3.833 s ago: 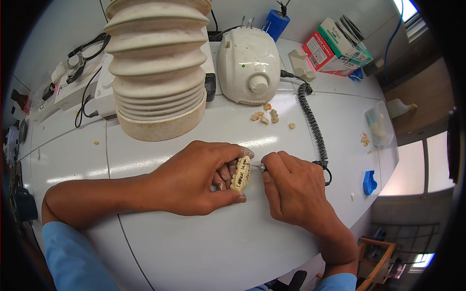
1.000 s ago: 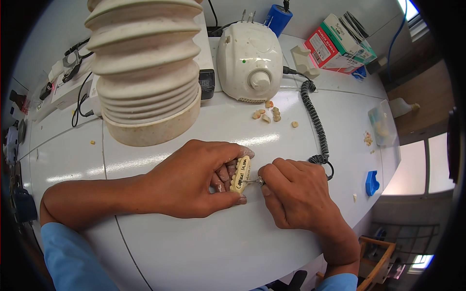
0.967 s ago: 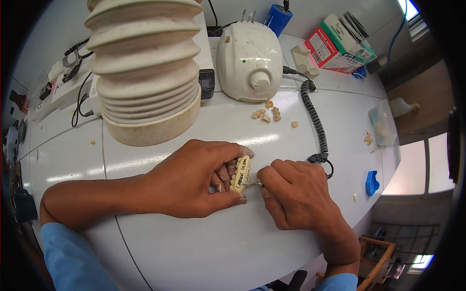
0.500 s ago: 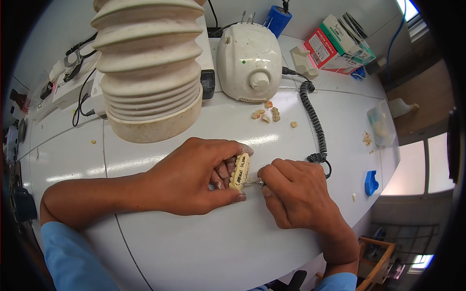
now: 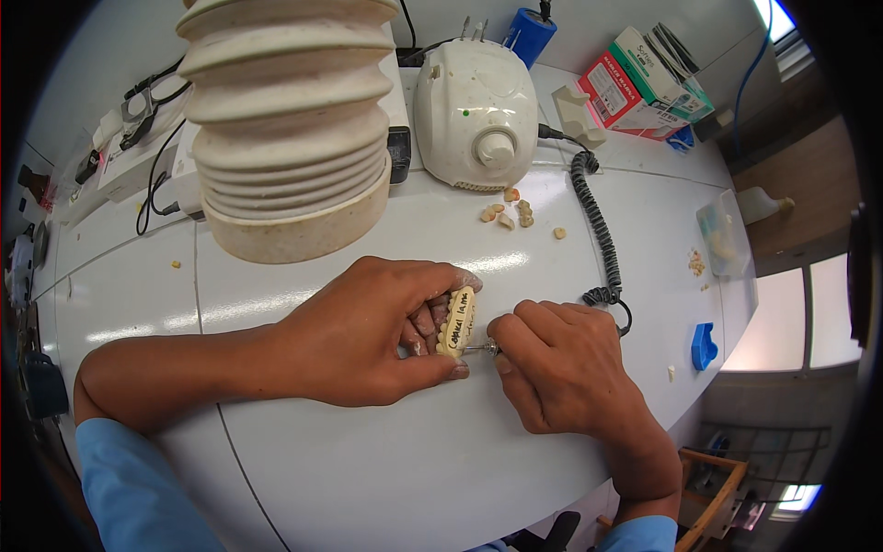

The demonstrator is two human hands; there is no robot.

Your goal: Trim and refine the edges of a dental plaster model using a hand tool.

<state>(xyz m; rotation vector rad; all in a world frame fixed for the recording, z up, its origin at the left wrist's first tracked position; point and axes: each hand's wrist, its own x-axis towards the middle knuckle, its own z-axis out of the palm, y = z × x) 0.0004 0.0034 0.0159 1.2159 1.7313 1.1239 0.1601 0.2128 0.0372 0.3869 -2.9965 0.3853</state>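
Between the thumb and fingers of my left hand (image 5: 377, 331) sits a cream dental cast (image 5: 457, 322), its flat side with dark handwriting facing up. Teeth show along its left edge, and pale dust coats the fingertips. My right hand (image 5: 566, 363) is wrapped around a rotary handpiece (image 5: 494, 348), most of which the fingers hide. The handpiece's thin metal bur meets the lower right edge of the cast. A coiled black cord (image 5: 598, 230) runs from behind my right hand up to a white control unit (image 5: 476, 115) with a round knob.
A ribbed suction hose (image 5: 290, 138) hangs over the bench, above my left hand. Several tooth-coloured pieces (image 5: 506, 216) lie before the control unit. Rightward are a blue plastic piece (image 5: 704, 347) and a clear container (image 5: 725, 235). Red and green boxes (image 5: 644, 87) stand at the back.
The cast has tilted slightly in my left hand, and its lower end still meets the bur. Both hands have barely moved; the whole view has shifted a little.
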